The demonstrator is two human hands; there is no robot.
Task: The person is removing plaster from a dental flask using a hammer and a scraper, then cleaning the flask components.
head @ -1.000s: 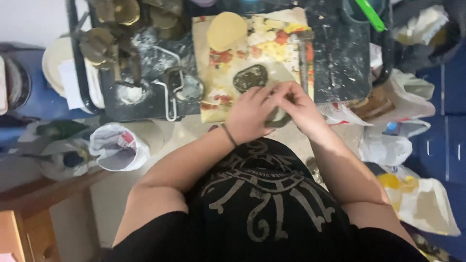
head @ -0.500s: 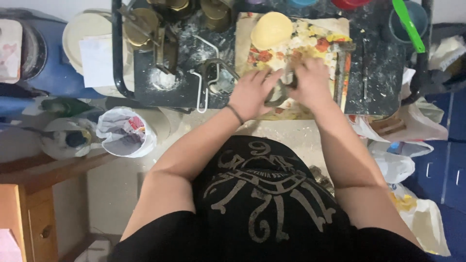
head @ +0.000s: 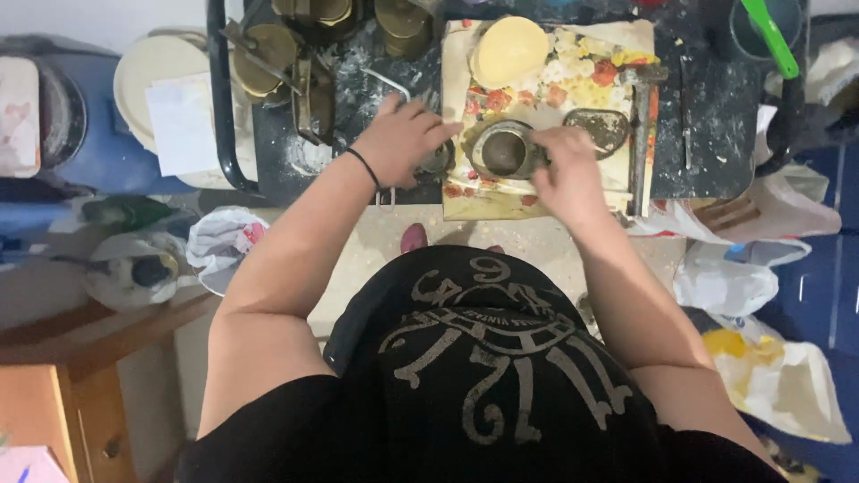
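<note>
At the far left sits a blue drum [head: 98,152] topped by a pale round lid [head: 157,67] with a white sheet of paper [head: 183,125] on it. Below it lie crumpled plastic bags [head: 224,246] and a wooden cabinet [head: 54,394] on a pale floor. The dark worktable [head: 716,134] is scuffed and dusted with white powder; brass-coloured round moulds [head: 264,49] stand at its back left.

The left hand [head: 403,139], a black band at its wrist, rests fingers spread and flat on the table, holding nothing, just left of the floral cloth [head: 582,76]. On that worn, stained cloth lies a small round metal bowl [head: 503,150], dull grey and hollow. The right hand [head: 568,170] pinches the bowl's right rim with curled fingers. A pale yellow dough disc [head: 508,49] lies behind it and a dark oval mould [head: 598,130] to its right. A green-handled tool [head: 769,36] stands in a cup, white bags [head: 761,268] below.
</note>
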